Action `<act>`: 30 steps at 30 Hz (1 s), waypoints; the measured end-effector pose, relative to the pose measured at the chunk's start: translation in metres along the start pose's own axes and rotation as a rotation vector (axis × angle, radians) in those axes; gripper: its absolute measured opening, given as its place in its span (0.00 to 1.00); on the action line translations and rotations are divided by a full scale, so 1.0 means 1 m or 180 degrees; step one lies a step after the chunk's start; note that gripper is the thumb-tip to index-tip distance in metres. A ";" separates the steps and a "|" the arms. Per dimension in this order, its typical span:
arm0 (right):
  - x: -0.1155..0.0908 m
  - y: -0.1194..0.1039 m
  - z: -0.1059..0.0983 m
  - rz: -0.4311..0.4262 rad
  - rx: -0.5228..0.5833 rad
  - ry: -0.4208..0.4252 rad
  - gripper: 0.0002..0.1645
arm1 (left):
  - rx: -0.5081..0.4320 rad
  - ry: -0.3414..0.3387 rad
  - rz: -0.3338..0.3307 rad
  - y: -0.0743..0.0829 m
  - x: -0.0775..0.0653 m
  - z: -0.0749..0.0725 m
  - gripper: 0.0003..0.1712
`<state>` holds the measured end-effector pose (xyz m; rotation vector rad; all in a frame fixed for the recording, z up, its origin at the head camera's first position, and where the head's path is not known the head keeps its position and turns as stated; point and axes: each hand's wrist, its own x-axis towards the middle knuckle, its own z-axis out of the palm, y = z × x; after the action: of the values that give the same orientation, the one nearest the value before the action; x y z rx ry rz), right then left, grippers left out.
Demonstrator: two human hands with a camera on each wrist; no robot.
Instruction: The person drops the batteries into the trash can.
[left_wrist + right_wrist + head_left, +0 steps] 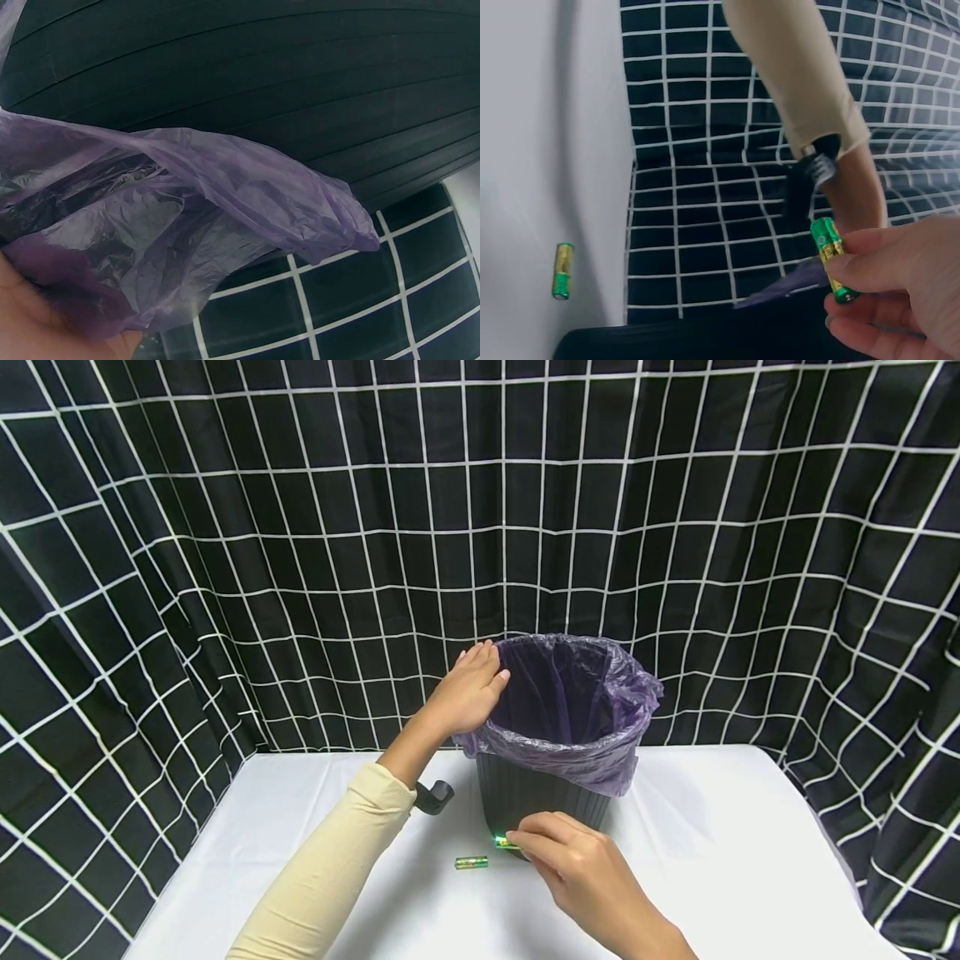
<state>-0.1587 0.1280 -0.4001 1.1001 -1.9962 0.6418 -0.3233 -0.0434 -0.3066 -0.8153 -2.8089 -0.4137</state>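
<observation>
A dark ribbed trash bin (543, 789) stands on the white table, lined with a purple plastic bag (570, 764) folded over its rim. My left hand (472, 689) rests at the bin's left rim, fingers extended against the bag. In the left wrist view, part of that hand (45, 322) shows beside the loose bag edge (247, 187). Low in front of the bin, my right hand (581, 868) pinches a green and gold battery (829, 251) between thumb and fingers. A second such battery (471, 862) lies on the table to the left of it.
A white cloth covers the table (697, 860). Black curtains (420, 552) with a white grid hang behind and at both sides. A black wrist-worn device (433, 797) sticks out from the left sleeve.
</observation>
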 end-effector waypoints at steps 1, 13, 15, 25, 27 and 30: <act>0.001 -0.001 -0.002 -0.0019 0.0002 0.0052 0.13 | 0.0014 0.0008 0.0008 0.000 0.000 0.000 0.33; 0.021 -0.014 -0.031 -0.0321 -0.0018 0.0543 0.16 | 0.0004 0.0029 0.0006 -0.001 -0.001 -0.004 0.33; 0.023 -0.014 -0.035 -0.0363 -0.0008 0.0596 0.15 | -0.0023 0.0026 -0.0008 -0.001 0.000 -0.003 0.32; 0.029 -0.011 -0.050 -0.0436 -0.0166 0.0660 0.15 | -0.0034 -0.0010 -0.0029 -0.001 0.001 0.002 0.33; 0.032 -0.009 -0.053 -0.0445 -0.0219 0.0665 0.15 | -0.0035 0.0002 -0.0024 -0.001 0.001 0.002 0.33; 0.037 -0.008 -0.058 -0.0467 -0.0305 0.0664 0.16 | -0.0031 0.0005 -0.0006 -0.001 0.001 0.002 0.33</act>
<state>-0.1434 0.1475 -0.3354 1.0650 -1.7332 0.5541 -0.3248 -0.0428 -0.3087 -0.8140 -2.8085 -0.4284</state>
